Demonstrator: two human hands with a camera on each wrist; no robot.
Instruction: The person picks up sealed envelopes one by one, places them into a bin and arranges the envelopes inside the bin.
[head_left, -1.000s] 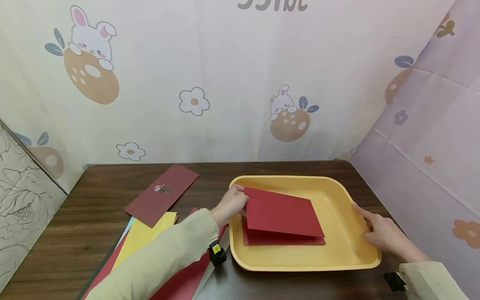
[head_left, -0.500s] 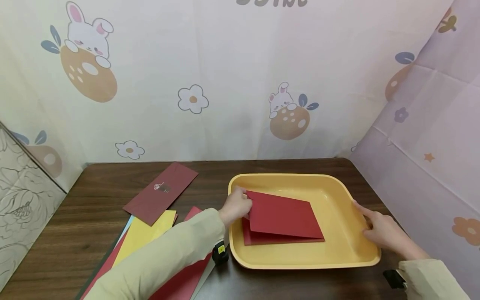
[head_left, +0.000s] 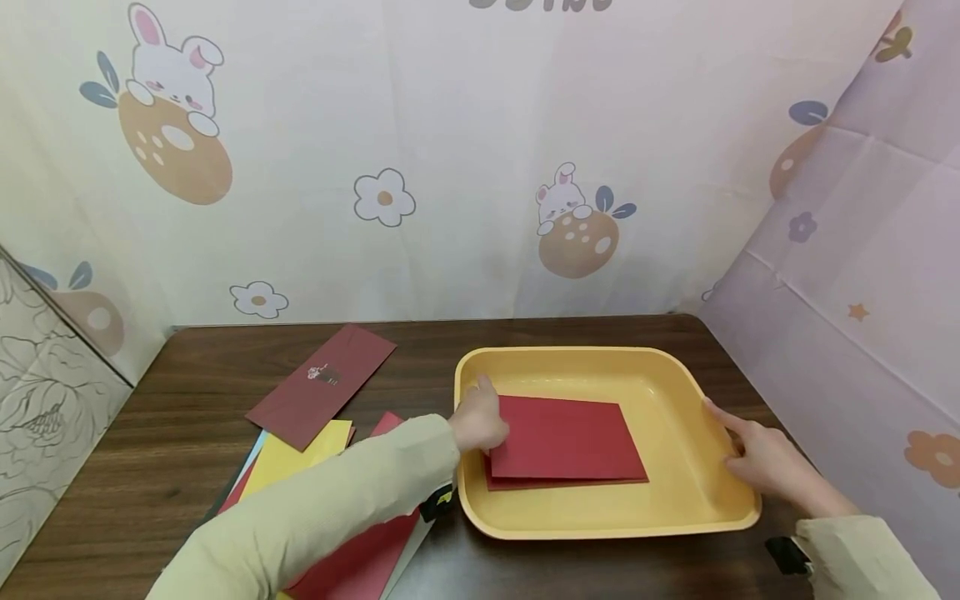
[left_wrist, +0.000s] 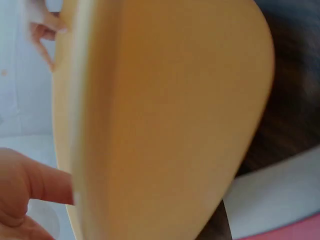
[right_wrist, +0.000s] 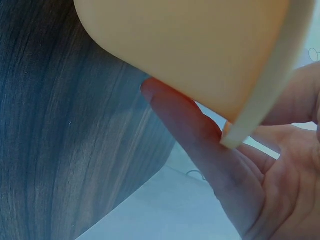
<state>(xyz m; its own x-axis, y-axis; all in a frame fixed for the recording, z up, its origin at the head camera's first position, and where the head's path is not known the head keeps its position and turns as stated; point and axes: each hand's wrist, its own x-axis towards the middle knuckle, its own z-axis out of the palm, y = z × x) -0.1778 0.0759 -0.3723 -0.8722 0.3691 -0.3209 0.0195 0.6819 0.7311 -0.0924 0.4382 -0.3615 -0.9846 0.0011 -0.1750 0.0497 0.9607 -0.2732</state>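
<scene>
A yellow tray (head_left: 686, 487) rests on the dark wooden table, with red paper pieces in its left half. The upper red envelope (head_left: 566, 437) lies almost flat over a second red piece (head_left: 547, 485), whose front edge shows below it. My left hand (head_left: 480, 418) reaches over the tray's left rim to the envelope's left edge; its thumb (left_wrist: 50, 184) passes behind the rim in the left wrist view, and its other fingertips are hidden. My right hand (head_left: 768, 458) grips the tray's right rim, with a finger (right_wrist: 182, 115) under its side.
A maroon envelope (head_left: 307, 404) with a small print lies at the back left of the table. Partly under it and my left sleeve are a yellow sheet (head_left: 292, 458), a red piece (head_left: 367, 554) and other coloured papers. A bunny-patterned curtain (head_left: 450, 275) hangs behind the table.
The upper red envelope's raised left side has come down onto the piece below, and my left hand has lowered and shifted slightly right. My right hand stays at the rim.
</scene>
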